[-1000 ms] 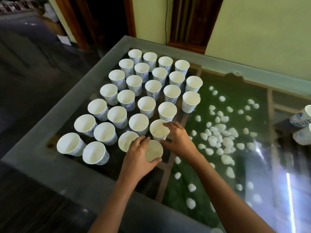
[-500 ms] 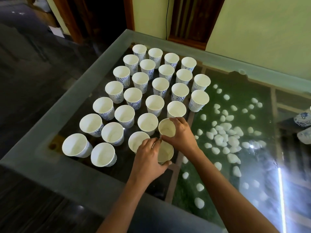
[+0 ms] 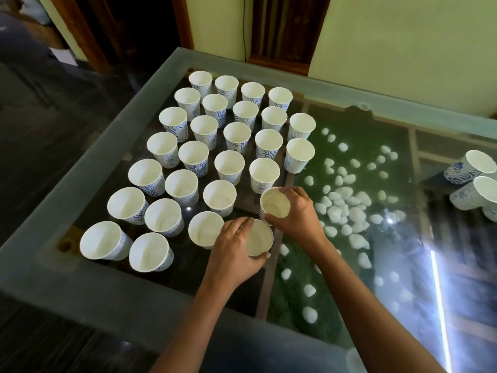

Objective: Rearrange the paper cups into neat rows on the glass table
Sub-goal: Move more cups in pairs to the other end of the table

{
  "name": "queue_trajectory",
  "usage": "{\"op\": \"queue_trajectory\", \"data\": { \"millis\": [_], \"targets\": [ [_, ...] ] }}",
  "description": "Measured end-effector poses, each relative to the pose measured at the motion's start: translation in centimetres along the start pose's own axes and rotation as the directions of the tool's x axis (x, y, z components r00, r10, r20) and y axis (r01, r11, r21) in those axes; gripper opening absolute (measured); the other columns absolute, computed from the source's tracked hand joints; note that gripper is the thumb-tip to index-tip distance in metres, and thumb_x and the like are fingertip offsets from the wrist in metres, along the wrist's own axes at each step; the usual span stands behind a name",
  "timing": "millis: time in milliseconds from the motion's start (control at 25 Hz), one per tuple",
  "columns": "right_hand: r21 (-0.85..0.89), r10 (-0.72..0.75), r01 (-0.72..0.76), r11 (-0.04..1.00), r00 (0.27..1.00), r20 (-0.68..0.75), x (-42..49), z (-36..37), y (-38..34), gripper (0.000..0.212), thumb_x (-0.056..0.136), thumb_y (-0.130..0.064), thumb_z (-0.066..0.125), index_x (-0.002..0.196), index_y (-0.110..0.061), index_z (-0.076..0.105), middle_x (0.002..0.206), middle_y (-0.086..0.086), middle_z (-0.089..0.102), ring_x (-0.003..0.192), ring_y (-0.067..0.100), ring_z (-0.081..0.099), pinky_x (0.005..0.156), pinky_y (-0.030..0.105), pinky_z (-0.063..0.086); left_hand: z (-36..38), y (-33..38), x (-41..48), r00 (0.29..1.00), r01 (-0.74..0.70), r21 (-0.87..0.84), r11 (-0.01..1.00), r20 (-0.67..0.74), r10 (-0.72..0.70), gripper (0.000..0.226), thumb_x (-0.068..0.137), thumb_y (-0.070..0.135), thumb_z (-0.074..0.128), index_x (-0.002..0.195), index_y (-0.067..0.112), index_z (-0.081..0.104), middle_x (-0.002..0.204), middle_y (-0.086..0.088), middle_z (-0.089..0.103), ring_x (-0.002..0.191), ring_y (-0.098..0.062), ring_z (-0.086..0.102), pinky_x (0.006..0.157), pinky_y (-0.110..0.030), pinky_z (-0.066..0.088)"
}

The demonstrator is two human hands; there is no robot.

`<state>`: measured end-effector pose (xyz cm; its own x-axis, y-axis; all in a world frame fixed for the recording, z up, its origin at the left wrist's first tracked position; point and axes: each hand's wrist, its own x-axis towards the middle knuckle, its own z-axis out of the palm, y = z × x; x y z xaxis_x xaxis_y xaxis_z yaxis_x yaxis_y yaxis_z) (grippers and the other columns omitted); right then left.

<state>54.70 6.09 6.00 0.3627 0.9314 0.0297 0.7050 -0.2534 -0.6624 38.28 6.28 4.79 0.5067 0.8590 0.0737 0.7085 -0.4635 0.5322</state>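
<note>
Several white paper cups with blue swirls (image 3: 230,168) stand upright in rows on the left half of the glass table (image 3: 53,200). My left hand (image 3: 234,257) grips a cup (image 3: 259,238) at the near end of the rows, fingers curled over its rim. My right hand (image 3: 295,214) holds another cup (image 3: 275,203) just behind it, fingers wrapped round its side. Both held cups are upright and sit close together.
More cups (image 3: 470,168) stand at the table's right edge. White pebbles (image 3: 347,208) on green lie beneath the glass. The frosted table border (image 3: 376,95) runs along a yellow wall, and a dark doorway is beyond the far left corner.
My right hand has carried its cup slightly right and away from the row. My left hand keeps its hold on the near cup. The camera has shifted closer.
</note>
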Motion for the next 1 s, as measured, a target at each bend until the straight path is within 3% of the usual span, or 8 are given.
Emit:
{"op": "queue_trajectory", "data": {
  "millis": [240, 400, 640, 800, 1000],
  "targets": [
    [-0.007, 0.054, -0.055, 0.998, 0.994, -0.093, -1.8, -4.0, 3.7, 0.064, 0.062, -0.022, 0.084, 0.118, -0.005, 0.058, 0.117, 0.013, 0.057, 0.104, 0.026, 0.054, 0.082, 0.020, 0.034, 1.7, 3.3, 1.0, 0.999, -0.004, -0.056, 0.998, 0.048, 0.007, 0.073, 0.064, 0.039, 0.078, 0.124, 0.006, 0.052, 0.128, -0.007, 0.053, 0.116, -0.024, 0.047, 0.096, -0.030, 0.038],
    [0.021, 0.120, -0.118, 0.993, 0.984, -0.132, -3.3, -7.3, 7.5, 0.068, 0.064, -0.026, 0.083, 0.122, -0.006, 0.055, 0.124, 0.010, 0.053, 0.111, 0.024, 0.050, 0.085, 0.020, 0.032, 3.8, 7.1, 1.9, 0.994, -0.048, -0.089, 0.995, 0.096, 0.057, 0.074, 0.064, 0.040, 0.079, 0.125, 0.009, 0.051, 0.128, -0.005, 0.052, 0.116, -0.020, 0.046, 0.094, -0.022, 0.033],
    [0.052, 0.165, -0.158, 0.986, 0.968, -0.191, -6.4, -14.8, 14.7, 0.063, 0.061, -0.020, 0.085, 0.116, -0.005, 0.058, 0.118, 0.012, 0.055, 0.102, 0.025, 0.054, 0.081, 0.022, 0.034, 8.8, 16.1, 3.3, 0.978, -0.123, -0.080, 0.989, 0.161, 0.135, 0.077, 0.066, 0.042, 0.077, 0.130, 0.012, 0.046, 0.134, -0.003, 0.047, 0.121, -0.019, 0.041, 0.099, -0.026, 0.033],
    [0.056, 0.257, -0.251, 0.966, 0.928, -0.272, -8.4, -20.6, 21.0, 0.061, 0.060, -0.019, 0.084, 0.114, -0.006, 0.060, 0.114, 0.012, 0.057, 0.101, 0.026, 0.055, 0.077, 0.008, 0.027, 13.4, 23.5, 4.3, 0.959, -0.195, -0.050, 0.980, 0.200, 0.201, 0.077, 0.068, 0.045, 0.074, 0.132, 0.015, 0.043, 0.136, -0.002, 0.045, 0.124, -0.017, 0.038, 0.103, -0.027, 0.031],
    [0.030, 0.304, -0.313, 0.949, 0.890, -0.340, -10.5, -26.9, 28.2, 0.060, 0.058, -0.016, 0.085, 0.111, 0.000, 0.061, 0.110, 0.019, 0.059, 0.101, 0.033, 0.057, 0.077, 0.006, 0.025, 18.7, 31.4, 6.0, 0.938, -0.240, -0.092, 0.966, 0.233, 0.255, 0.076, 0.065, 0.042, 0.077, 0.128, 0.012, 0.048, 0.133, -0.005, 0.048, 0.121, -0.022, 0.042, 0.096, -0.020, 0.023]
  ]
}}
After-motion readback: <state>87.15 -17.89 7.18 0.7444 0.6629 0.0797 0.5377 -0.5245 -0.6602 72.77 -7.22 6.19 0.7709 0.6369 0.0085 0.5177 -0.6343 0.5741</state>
